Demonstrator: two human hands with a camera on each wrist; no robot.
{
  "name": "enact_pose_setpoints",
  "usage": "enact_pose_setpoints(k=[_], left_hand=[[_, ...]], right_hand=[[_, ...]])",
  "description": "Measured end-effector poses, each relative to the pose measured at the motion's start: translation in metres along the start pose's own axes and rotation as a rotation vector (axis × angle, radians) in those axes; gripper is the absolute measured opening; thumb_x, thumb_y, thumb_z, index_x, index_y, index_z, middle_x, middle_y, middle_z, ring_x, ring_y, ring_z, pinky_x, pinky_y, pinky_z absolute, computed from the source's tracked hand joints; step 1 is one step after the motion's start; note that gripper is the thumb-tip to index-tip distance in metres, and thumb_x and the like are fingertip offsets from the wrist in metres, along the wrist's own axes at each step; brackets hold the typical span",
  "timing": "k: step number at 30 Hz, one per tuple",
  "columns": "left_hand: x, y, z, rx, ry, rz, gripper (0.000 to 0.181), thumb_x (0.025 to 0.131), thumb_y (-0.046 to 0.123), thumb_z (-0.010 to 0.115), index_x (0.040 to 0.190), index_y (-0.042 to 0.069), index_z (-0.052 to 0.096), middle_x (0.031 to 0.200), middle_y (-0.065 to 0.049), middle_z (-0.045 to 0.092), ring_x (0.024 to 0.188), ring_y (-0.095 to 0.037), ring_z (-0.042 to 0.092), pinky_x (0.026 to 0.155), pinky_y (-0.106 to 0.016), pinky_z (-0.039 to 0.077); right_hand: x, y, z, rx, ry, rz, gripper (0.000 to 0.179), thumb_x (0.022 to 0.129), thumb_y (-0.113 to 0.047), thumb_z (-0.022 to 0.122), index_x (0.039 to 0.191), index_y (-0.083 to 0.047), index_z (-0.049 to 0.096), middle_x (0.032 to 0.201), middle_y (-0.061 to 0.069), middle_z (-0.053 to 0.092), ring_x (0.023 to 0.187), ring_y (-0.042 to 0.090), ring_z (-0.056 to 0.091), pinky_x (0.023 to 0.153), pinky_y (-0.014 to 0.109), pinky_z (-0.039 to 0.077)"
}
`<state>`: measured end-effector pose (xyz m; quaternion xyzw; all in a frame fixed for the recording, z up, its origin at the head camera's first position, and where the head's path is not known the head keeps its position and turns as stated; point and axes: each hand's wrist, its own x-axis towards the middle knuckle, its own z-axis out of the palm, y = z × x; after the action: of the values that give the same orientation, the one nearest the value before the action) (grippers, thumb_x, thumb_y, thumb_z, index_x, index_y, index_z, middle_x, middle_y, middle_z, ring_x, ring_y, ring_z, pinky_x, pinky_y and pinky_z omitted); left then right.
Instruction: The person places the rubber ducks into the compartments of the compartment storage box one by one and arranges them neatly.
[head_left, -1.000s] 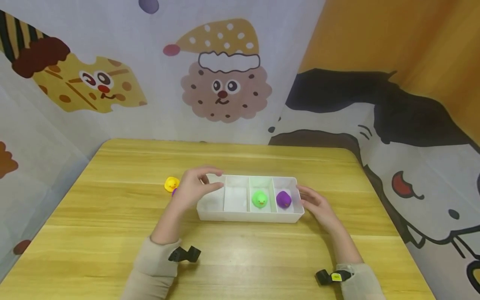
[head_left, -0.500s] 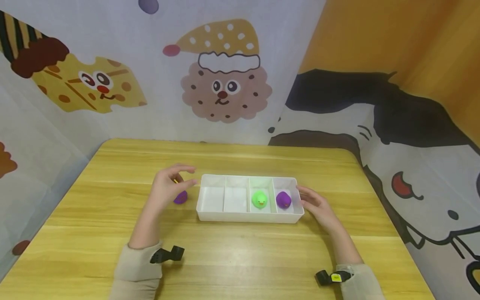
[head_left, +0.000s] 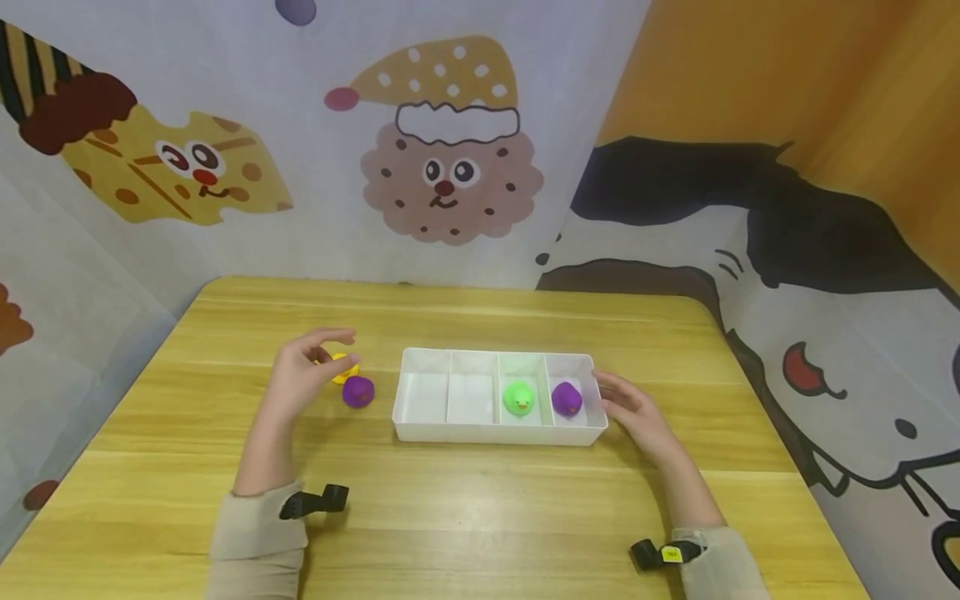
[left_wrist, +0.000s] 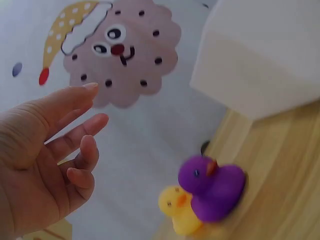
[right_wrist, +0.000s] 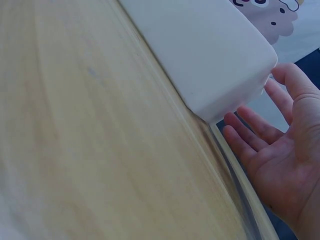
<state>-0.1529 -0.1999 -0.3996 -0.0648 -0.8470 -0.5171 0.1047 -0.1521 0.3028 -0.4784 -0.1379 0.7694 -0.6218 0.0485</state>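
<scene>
My left hand is over the table's left part, fingers loosely bent and nothing between them. Just beyond its thumb sit a yellow toy duck, partly covered by the hand, and a purple toy duck. The left wrist view has both ducks side by side, apart from the fingers. A white four-section box stands mid-table. Its third section from the left holds a green toy duck, its rightmost another purple duck. With relaxed fingers, my right hand touches the box's right end.
The wooden table carries the box and ducks. Behind it hangs a white cloth printed with cartoon figures, with an orange part at the right. Each sleeve bears a black wrist camera.
My left hand has moved left, from over the box's left end to beside the loose ducks, uncovering the box's left section. My right hand has stayed at the box's right end.
</scene>
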Motion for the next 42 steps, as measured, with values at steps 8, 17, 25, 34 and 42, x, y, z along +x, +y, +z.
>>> enact_pose_setpoints(k=[8, 17, 25, 34, 42], left_hand=[[0.0, -0.023, -0.007, 0.004, -0.015, -0.059, 0.035, 0.086, 0.02, 0.074, 0.118, 0.006, 0.066, 0.111, -0.015, 0.064, 0.061, -0.015, 0.049, 0.046, -0.024, 0.039], [-0.002, -0.04, -0.01, 0.008, -0.057, -0.134, 0.041, 0.087, 0.023, 0.073, 0.122, 0.005, 0.063, 0.118, -0.015, 0.062, 0.065, -0.019, 0.05, 0.049, -0.024, 0.04], [-0.002, -0.052, -0.011, -0.033, -0.107, -0.192, 0.044, 0.089, 0.021, 0.071, 0.127, 0.002, 0.059, 0.125, -0.016, 0.057, 0.064, -0.021, 0.049, 0.047, -0.023, 0.039], [-0.002, -0.068, -0.009, -0.035, -0.138, -0.232, 0.044, 0.09, 0.02, 0.069, 0.129, 0.006, 0.058, 0.113, -0.019, 0.059, 0.065, -0.016, 0.048, 0.049, -0.025, 0.042], [-0.003, -0.077, -0.003, -0.007, -0.126, -0.24, 0.041, 0.091, 0.019, 0.067, 0.129, 0.006, 0.058, 0.123, -0.016, 0.054, 0.084, -0.02, 0.049, 0.062, -0.027, 0.045]], right_hand=[[0.001, -0.003, 0.001, -0.012, 0.001, -0.004, 0.046, 0.095, -0.008, 0.058, 0.138, 0.002, 0.045, 0.141, 0.021, 0.044, 0.117, 0.011, 0.052, 0.095, 0.022, 0.041], [0.002, -0.003, 0.001, -0.008, -0.002, 0.0, 0.047, 0.095, -0.008, 0.059, 0.139, 0.001, 0.045, 0.141, 0.023, 0.044, 0.117, 0.011, 0.053, 0.094, 0.022, 0.042], [0.0, -0.005, 0.001, 0.009, -0.006, 0.02, 0.049, 0.095, -0.011, 0.06, 0.14, -0.001, 0.044, 0.142, 0.018, 0.044, 0.118, 0.011, 0.052, 0.096, 0.023, 0.041], [0.0, -0.005, 0.002, 0.023, -0.004, 0.017, 0.048, 0.095, -0.011, 0.06, 0.14, -0.001, 0.044, 0.141, 0.015, 0.046, 0.118, 0.011, 0.052, 0.095, 0.024, 0.042], [0.0, -0.004, 0.002, 0.019, 0.005, 0.014, 0.048, 0.095, -0.009, 0.06, 0.139, 0.0, 0.044, 0.142, 0.022, 0.043, 0.116, 0.011, 0.053, 0.095, 0.023, 0.042]])
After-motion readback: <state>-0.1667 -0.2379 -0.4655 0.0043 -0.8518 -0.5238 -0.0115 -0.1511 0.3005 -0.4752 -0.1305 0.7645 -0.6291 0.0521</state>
